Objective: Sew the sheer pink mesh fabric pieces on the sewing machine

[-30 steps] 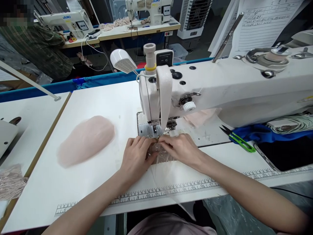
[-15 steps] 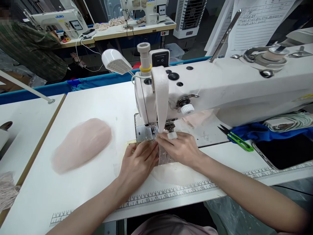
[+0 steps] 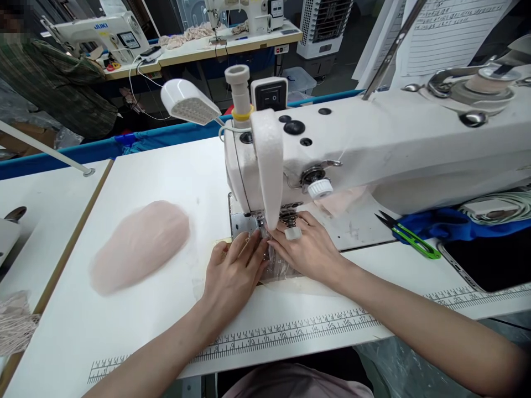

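Plainly, a far machine (image 3: pixel 89 34) reads "JUKI"; left hand (image 3: pixel 234 268) and right hand (image 3: pixel 311 249) touch sheer material (image 3: pixel 279 267), grip unclear.

On your right, green-handled snips (image 3: pixel 410 237) lie by blue cloth (image 3: pixel 433 221) and a phone (image 3: pixel 492 262); ahead of you stand a JUKI machine (image 3: pixel 89 36) and an air cooler (image 3: pixel 324 27).

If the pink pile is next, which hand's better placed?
Left, probably. The left hand is nearer the pink pile; the right hand is farther, with the left in between. Both are at the machine, though.
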The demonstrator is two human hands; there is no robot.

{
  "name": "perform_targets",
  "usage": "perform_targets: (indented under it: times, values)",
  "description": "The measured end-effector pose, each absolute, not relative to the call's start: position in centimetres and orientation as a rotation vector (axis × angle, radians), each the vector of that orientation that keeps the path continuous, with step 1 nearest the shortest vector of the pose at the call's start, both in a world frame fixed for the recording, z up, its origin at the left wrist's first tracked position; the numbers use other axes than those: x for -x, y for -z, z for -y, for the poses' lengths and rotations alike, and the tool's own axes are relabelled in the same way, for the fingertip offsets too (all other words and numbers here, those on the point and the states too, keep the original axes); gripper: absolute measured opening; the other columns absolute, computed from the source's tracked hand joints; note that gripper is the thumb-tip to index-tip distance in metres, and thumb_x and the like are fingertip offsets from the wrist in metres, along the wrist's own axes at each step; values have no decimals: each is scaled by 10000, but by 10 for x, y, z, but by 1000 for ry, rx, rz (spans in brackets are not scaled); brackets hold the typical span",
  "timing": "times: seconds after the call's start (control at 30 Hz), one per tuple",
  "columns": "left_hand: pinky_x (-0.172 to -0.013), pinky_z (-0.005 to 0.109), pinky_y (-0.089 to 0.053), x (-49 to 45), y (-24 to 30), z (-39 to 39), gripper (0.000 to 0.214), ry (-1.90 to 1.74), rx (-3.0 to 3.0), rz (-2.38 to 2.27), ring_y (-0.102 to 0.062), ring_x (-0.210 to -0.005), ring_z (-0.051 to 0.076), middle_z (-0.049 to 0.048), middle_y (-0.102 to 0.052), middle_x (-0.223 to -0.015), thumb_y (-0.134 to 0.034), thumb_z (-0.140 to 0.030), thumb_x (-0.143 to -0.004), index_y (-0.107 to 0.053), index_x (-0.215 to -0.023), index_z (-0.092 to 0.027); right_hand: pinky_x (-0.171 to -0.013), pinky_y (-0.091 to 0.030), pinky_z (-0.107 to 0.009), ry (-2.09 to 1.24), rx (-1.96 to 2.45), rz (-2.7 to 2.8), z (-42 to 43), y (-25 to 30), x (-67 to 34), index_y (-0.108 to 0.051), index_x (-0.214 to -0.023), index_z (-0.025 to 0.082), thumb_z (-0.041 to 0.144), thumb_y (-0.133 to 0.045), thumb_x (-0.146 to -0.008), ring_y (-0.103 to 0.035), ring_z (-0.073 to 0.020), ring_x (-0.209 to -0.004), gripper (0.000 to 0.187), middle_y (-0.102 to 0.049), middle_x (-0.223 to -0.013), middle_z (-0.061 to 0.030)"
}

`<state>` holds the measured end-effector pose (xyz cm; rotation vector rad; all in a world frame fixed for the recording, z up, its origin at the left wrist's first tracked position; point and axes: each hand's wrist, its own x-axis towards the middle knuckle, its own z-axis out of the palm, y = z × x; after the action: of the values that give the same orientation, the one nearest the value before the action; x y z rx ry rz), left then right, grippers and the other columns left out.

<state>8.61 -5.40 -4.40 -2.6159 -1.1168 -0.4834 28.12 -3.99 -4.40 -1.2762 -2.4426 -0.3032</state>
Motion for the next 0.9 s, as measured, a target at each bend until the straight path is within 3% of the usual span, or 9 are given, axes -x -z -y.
perform_targets:
  times: [0.3, 0.9]
  values:
    - [-831, 417, -356, -88, 44, 52, 359, 471, 2623, 1139, -565, -1135, 253, 56, -627, -1287, -495, -235, -952, -537, -1309, -247, -879, -361, -383, 244, 1296, 2480, 38, 44, -282, -728, -768, 194, 202, -513, -947, -548, -238, -1028, 280, -714, -1056, -74]
    - [-848, 391, -338, -89, 46, 52, 320, 436, 2578, 1148, -546, -1166, 221, 67, -631, -1283, -447, -258, -982, -571, -1270, -194, -889, -368, -378, 320, 1307, 2467, 38, 44, -282, -711, -666, 204, 226, -499, -949, -547, -238, -991, 354, -719, -826, -65]
